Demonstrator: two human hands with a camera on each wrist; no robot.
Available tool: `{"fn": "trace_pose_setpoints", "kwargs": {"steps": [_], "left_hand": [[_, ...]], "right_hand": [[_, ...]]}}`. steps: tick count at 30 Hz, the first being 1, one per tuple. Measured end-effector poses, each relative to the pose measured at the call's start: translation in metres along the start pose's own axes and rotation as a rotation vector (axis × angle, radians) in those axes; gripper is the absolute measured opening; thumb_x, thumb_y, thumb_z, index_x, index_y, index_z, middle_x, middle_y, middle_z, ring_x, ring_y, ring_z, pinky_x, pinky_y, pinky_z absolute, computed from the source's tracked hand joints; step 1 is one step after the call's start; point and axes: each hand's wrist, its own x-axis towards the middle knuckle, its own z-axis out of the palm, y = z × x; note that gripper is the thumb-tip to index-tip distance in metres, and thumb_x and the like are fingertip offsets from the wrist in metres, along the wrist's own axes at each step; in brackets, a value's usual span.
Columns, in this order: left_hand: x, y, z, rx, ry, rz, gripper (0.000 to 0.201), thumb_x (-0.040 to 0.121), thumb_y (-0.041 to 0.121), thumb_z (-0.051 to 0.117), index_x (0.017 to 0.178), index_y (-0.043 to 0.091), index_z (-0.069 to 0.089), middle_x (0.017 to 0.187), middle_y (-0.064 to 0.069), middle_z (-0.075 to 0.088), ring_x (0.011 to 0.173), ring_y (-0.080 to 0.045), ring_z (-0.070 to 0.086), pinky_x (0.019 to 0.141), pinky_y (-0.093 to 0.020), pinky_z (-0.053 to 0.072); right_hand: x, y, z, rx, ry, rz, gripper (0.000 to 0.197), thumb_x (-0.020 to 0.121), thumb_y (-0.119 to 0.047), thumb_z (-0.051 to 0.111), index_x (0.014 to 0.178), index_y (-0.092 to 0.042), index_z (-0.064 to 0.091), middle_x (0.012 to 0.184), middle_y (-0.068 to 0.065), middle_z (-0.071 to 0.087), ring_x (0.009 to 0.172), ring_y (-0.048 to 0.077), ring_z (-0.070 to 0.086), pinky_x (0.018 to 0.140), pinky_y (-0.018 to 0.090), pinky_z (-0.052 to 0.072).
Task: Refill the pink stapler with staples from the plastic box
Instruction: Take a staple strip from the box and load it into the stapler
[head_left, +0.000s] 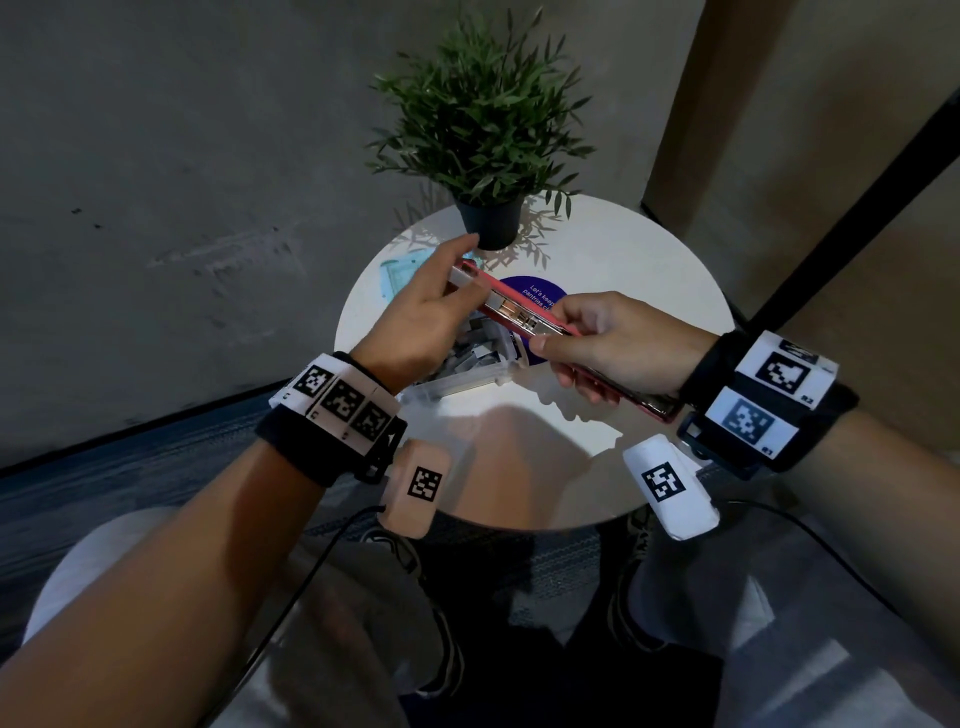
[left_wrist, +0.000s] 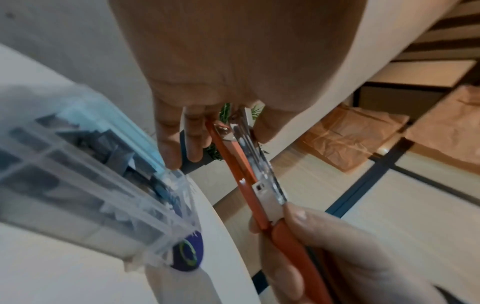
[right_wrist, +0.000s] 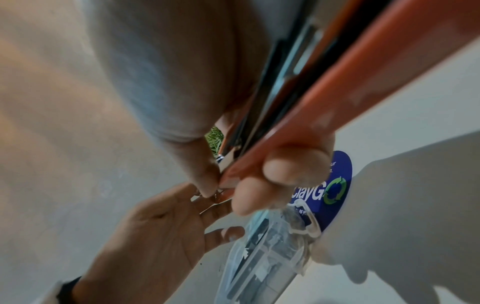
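Note:
Both hands hold the pink stapler (head_left: 519, 312) swung open above the round white table (head_left: 649, 270). Its metal staple channel (left_wrist: 262, 170) faces up. My left hand (head_left: 431, 306) pinches the far end, and the fingers (left_wrist: 194, 142) hang beside the pink arm. My right hand (head_left: 613, 343) grips the near half, thumb on the channel's edge and fingers curled under the pink body (right_wrist: 350, 98). The clear plastic box (head_left: 478, 358) with grey staple strips sits open on the table under the left hand; it also shows as the box (left_wrist: 78, 174) and the box (right_wrist: 265, 257).
A potted green plant (head_left: 488, 130) stands at the table's far edge. A round blue sticker (head_left: 535, 291) lies flat under the stapler. A teal-tinted lid (head_left: 400, 270) rests at the table's left. My knees and shoes are below the near rim.

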Motion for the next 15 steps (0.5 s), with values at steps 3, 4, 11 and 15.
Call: {"fn": "trace_pose_setpoints", "kwargs": {"steps": [3, 4, 11, 15], "left_hand": [[0.001, 0.001, 0.002, -0.055, -0.09, -0.021, 0.053, 0.102, 0.027, 0.047, 0.151, 0.03, 0.028, 0.128, 0.003, 0.053, 0.105, -0.011, 0.062, 0.072, -0.014, 0.052], [0.002, 0.001, 0.002, -0.065, -0.106, -0.028, 0.056, 0.102, 0.027, 0.047, 0.152, 0.031, 0.024, 0.132, 0.004, 0.05, 0.105, -0.009, 0.062, 0.069, -0.012, 0.052], [0.008, -0.007, -0.002, -0.132, 0.003, 0.02, 0.037, 0.101, 0.019, 0.047, 0.138, 0.024, 0.048, 0.106, -0.003, 0.067, 0.092, -0.016, 0.07, 0.076, -0.025, 0.055], [0.007, -0.009, -0.005, -0.07, -0.005, 0.09, 0.024, 0.101, 0.025, 0.048, 0.123, 0.027, 0.056, 0.111, -0.008, 0.067, 0.099, -0.023, 0.071, 0.083, -0.034, 0.059]], "right_hand": [[-0.002, 0.001, 0.0, -0.012, 0.009, 0.008, 0.02, 0.097, -0.03, 0.062, 0.098, -0.011, 0.057, 0.067, 0.007, 0.063, 0.045, 0.021, 0.051, 0.045, 0.031, 0.04], [-0.002, 0.0, -0.001, -0.012, 0.01, 0.012, 0.02, 0.097, -0.029, 0.062, 0.099, -0.01, 0.057, 0.067, 0.007, 0.063, 0.045, 0.021, 0.051, 0.045, 0.03, 0.04], [-0.001, -0.003, -0.003, 0.02, -0.007, 0.022, 0.028, 0.098, -0.028, 0.061, 0.106, -0.001, 0.057, 0.067, 0.009, 0.062, 0.045, 0.022, 0.05, 0.043, 0.029, 0.038], [-0.003, -0.005, -0.008, 0.028, -0.023, 0.027, 0.029, 0.098, -0.027, 0.061, 0.109, 0.0, 0.056, 0.069, 0.011, 0.062, 0.047, 0.024, 0.049, 0.042, 0.029, 0.039]]}}
